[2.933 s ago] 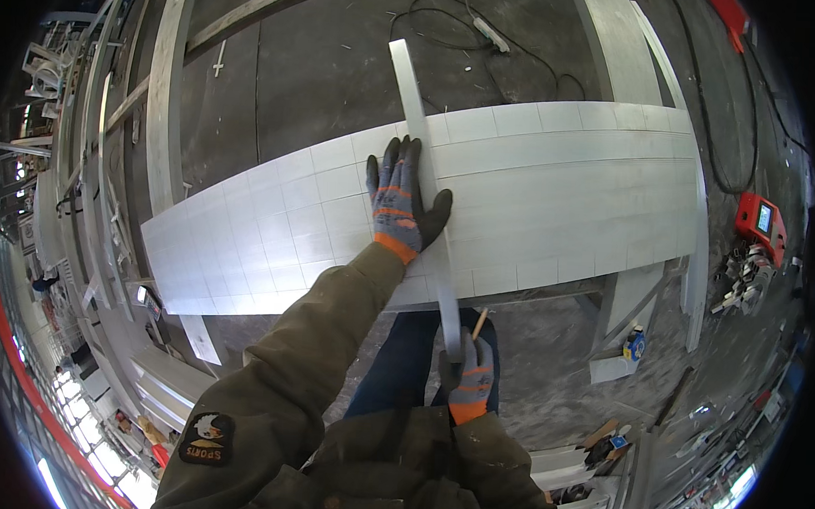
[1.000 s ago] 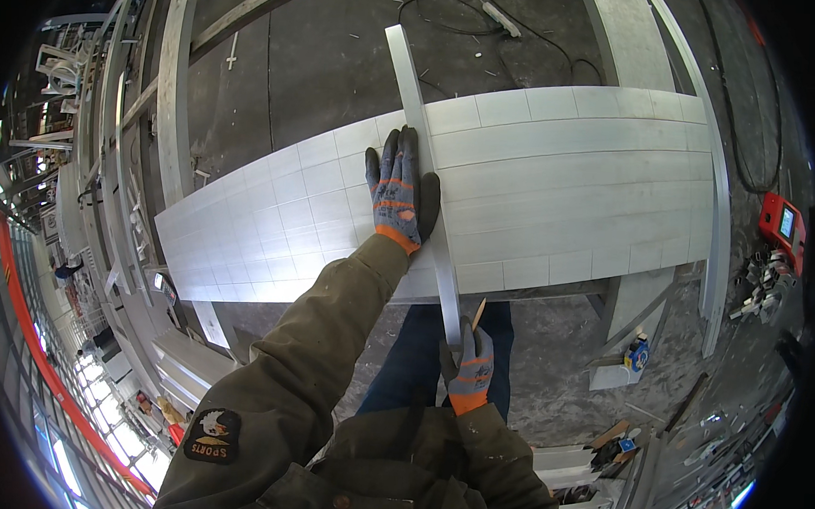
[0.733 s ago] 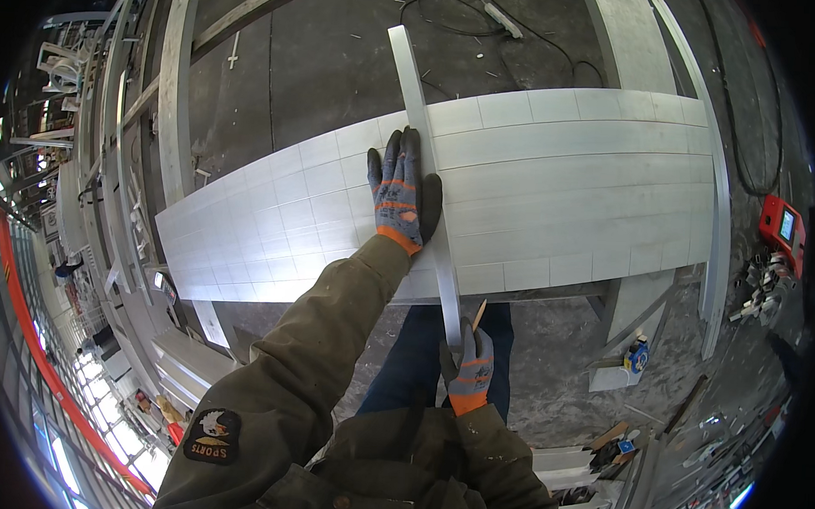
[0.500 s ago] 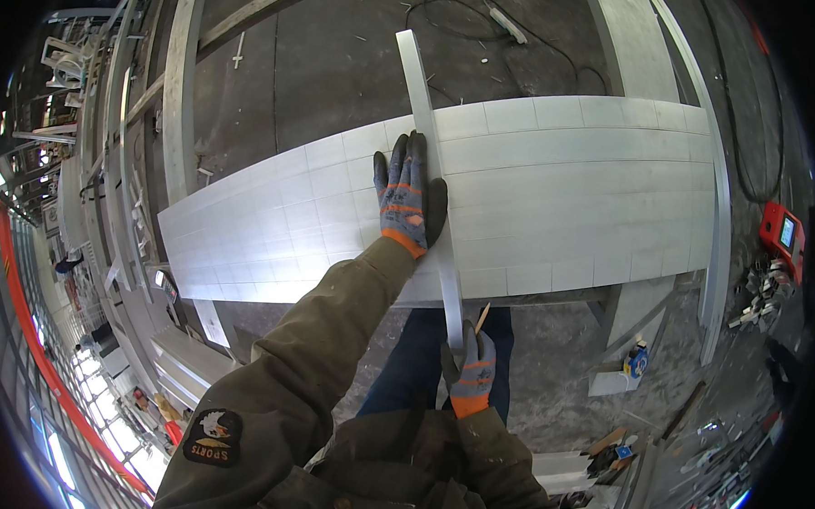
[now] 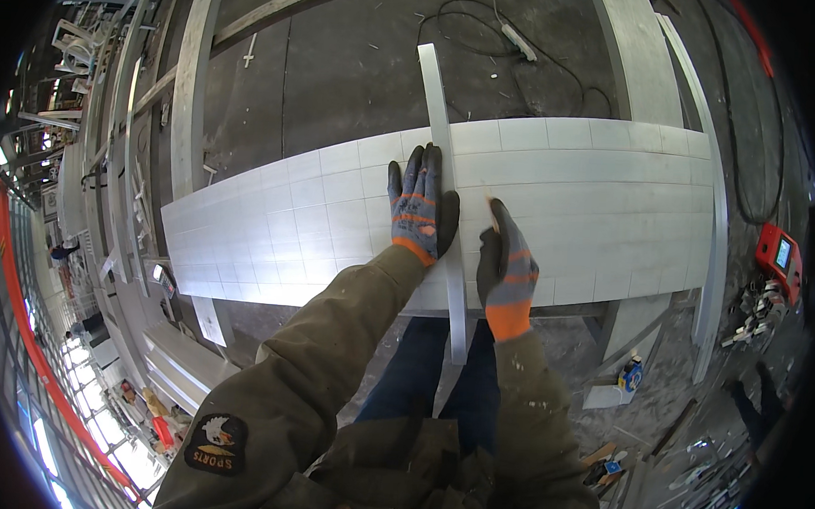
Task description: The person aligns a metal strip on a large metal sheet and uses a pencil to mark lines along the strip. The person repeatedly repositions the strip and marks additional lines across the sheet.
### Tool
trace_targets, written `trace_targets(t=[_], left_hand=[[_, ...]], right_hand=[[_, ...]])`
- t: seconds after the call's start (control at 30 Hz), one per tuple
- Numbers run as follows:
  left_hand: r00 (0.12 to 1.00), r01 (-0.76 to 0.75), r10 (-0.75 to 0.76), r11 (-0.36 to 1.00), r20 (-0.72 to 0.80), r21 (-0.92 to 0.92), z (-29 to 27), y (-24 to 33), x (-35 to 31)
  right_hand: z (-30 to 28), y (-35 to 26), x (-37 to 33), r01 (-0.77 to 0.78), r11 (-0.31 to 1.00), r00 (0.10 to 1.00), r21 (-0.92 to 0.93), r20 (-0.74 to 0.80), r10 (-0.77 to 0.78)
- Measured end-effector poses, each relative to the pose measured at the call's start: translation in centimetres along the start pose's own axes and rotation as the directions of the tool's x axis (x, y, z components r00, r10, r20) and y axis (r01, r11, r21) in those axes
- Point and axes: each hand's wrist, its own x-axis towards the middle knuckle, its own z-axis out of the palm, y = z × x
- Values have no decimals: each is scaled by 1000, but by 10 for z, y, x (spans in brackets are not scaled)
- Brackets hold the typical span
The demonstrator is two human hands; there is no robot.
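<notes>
A long white metal bar (image 5: 440, 101) lies across a large pale panel (image 5: 592, 194) marked with a grid of thin lines. Both its ends stick out past the panel's edges. My left hand (image 5: 416, 205), in a grey and orange glove with dark fingertips, rests flat on the panel at the bar's left side, fingers stretched out, thumb against the bar. Just right of the bar, my right hand (image 5: 510, 268), gloved alike, is over the panel with its fingers closed round a pencil (image 5: 491, 206). Only the pencil's tip end shows; the rest is hidden by the fingers.
Grey beams (image 5: 195, 91) support the panel from below. A black cable with a power strip (image 5: 519, 43) lies on the floor beyond. To the right are a red device with a screen (image 5: 779, 252) and a blue tape measure (image 5: 630, 375). A person's dark legs (image 5: 758, 402) show at far right.
My right hand has left the bar's near end and moved up over the panel with the pencil. The left hand stays on the panel by the bar.
</notes>
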Motion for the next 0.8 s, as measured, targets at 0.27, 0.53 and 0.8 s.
trace_targets(t=[0.27,0.53,0.8], left_hand=[[1000,8,-8,999,1,-36,-2,3,0],[1000,-2,2,999,-6,-52,-2,2,-1],[1000,-7,7,999,-4,-42,-2,2,-1]], right_hand=[[27,15,41,-15,949,982,-314,173,73],[30,18,37,56,941,989,-334,148,-6],[29,16,39,12,962,992,-273,122,23]])
